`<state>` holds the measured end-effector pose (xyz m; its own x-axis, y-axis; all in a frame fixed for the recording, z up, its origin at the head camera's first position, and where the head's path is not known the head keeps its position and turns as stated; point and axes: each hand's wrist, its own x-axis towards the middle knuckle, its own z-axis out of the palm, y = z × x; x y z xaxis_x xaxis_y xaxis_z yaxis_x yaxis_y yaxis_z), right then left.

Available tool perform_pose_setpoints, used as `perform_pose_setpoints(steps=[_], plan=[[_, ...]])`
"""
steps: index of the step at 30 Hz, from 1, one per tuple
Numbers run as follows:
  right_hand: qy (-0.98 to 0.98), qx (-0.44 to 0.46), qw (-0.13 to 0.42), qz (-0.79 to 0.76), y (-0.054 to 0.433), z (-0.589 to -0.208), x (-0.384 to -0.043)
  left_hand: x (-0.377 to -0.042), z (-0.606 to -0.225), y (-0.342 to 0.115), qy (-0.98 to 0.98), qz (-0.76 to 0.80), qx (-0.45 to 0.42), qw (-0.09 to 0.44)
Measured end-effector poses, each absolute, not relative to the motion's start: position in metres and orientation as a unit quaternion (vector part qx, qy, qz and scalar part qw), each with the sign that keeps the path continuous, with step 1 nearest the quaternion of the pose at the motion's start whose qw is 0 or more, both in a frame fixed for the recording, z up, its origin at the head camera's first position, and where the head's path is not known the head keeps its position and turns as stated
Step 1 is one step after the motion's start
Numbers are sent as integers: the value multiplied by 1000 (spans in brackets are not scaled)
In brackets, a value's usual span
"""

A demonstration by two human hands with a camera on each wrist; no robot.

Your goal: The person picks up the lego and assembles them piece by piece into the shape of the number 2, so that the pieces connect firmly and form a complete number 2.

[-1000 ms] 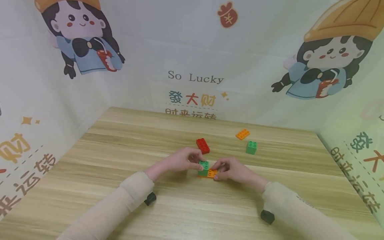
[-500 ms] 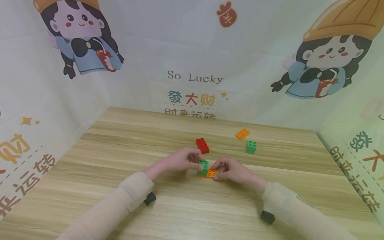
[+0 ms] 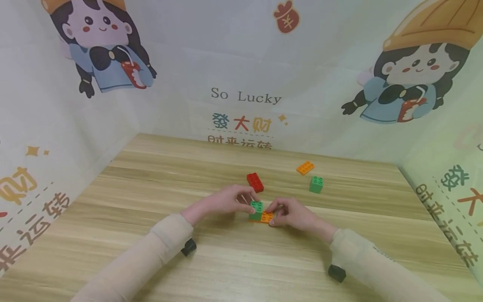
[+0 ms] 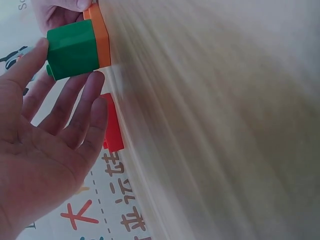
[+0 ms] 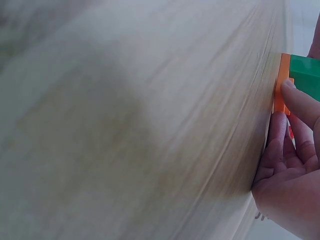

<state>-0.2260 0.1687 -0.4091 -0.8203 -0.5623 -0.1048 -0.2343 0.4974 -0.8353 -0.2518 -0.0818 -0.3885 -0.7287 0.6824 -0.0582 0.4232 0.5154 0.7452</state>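
Observation:
A green building brick [image 3: 255, 215] sits on the left half of a flat orange studded plate [image 3: 266, 217] on the table. My left hand [image 3: 230, 199] holds the green brick, thumb at its near upper edge and index finger behind it; the other fingers spread beside it in the left wrist view. With thumb and fingertips, my right hand [image 3: 292, 214] pinches the orange plate's right end. The right wrist view shows the thumb against the orange plate [image 5: 282, 95], with the green brick [image 5: 306, 75] beyond. The index fingertip of my left hand is partly hidden.
A red brick [image 3: 255, 182] lies just behind my left hand. Farther right stand a second green brick [image 3: 316, 184] and another orange plate [image 3: 305, 167]. The wooden table [image 3: 151, 176] ends at a printed cloth backdrop [image 3: 170, 105].
My left thumb and index finger have shifted slightly on the green brick. The right hand, the bricks and the plates look the same.

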Motion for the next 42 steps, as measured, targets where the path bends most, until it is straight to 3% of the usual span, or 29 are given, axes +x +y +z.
perform_pose_setpoints(steps=[12, 42], plan=[[849, -242, 175, -435, 168, -411, -227, -269, -389, -88, 833, 379, 365, 168], [856, -227, 165, -433, 170, -414, -225, -311, -394, -74, 881, 317, 348, 55]])
